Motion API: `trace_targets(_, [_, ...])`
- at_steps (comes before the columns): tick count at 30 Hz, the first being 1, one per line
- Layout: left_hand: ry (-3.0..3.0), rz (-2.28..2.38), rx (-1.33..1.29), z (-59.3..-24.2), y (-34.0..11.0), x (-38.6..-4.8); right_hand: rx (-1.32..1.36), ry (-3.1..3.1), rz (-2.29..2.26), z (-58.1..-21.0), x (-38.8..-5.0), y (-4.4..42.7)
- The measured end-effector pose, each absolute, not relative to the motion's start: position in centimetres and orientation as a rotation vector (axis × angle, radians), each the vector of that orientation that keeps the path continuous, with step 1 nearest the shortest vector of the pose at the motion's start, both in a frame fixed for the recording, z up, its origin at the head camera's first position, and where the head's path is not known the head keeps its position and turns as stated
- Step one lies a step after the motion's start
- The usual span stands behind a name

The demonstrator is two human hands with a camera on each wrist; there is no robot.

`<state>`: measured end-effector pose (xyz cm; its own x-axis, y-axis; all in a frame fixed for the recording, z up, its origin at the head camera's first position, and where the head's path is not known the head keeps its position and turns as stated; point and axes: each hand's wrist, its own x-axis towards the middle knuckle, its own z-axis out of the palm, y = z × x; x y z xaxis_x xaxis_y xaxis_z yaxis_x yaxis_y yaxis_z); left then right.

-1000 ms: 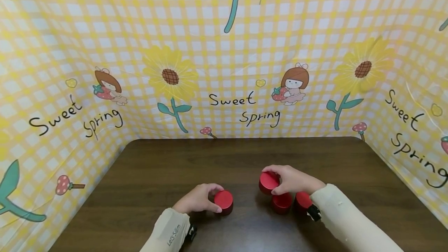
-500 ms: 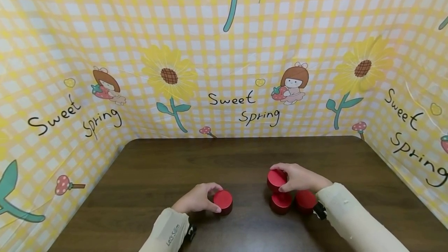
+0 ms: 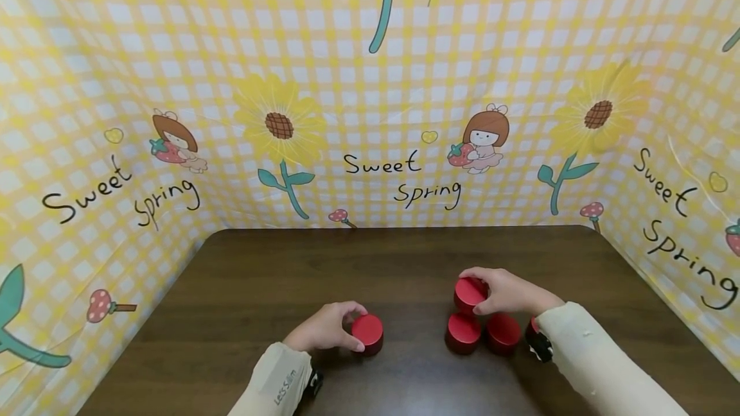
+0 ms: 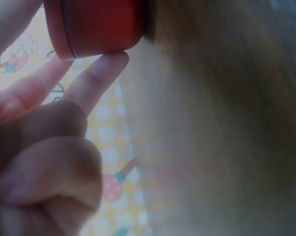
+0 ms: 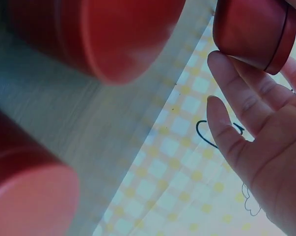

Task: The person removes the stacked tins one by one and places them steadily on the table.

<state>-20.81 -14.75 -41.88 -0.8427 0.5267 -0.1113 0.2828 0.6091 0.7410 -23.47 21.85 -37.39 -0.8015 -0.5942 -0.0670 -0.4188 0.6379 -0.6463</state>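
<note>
My left hand (image 3: 329,328) grips a small red round tin (image 3: 367,334) from its left side, thumb in front and fingers behind. The left wrist view shows that lidded tin (image 4: 98,24) with fingertips on its side. Further right, my right hand (image 3: 511,293) holds another red tin (image 3: 471,294) by its sides, just behind two tins. In the right wrist view the held tin (image 5: 251,34) has a lid seam. Whether it touches the table is unclear. Nearest it stand a red tin (image 3: 463,332) and, beside that, another red tin (image 3: 503,333).
One more red tin (image 3: 532,327) is mostly hidden behind the right wrist strap. The dark brown wooden table (image 3: 277,268) ends at a yellow checked cloth (image 3: 370,101), which rises at the back and both sides.
My right hand has moved to the right with its tin, from left of the group to behind it. Another tin has come into view beside the right wrist. The left hand stays put.
</note>
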Motion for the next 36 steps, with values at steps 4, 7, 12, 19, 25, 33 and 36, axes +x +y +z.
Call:
trace_targets(4, [2.516,1.071,0.661,-41.9,-14.8,-20.9,-0.813,2.583,-0.931,-37.4,-23.4,22.3])
trace_targets(7, [2.520,1.065,0.662,-41.9,-14.8,-21.0,-0.813,2.591,-0.925,-37.6,-23.5,22.7])
trace_targets(12, [2.526,1.058,0.670,-41.9,-14.8,-21.0,-0.806,2.609,-0.908,-37.8,-23.6,23.3])
trace_targets(19, [2.528,1.060,0.669,-41.8,-14.8,-21.0,-0.774,2.606,-0.928,-37.8,-23.2,24.2])
trace_targets(25, [2.529,1.058,0.673,-41.8,-14.7,-21.0,-0.719,2.647,-0.925,-37.7,-23.0,25.2])
trace_targets(33, [2.536,1.055,0.673,-41.8,-14.7,-21.0,-0.701,2.709,-0.888,-37.5,-22.6,26.8])
trace_targets(36, [2.534,1.057,0.667,-41.8,-14.7,-20.9,-0.705,2.731,-0.876,-37.5,-22.5,27.4])
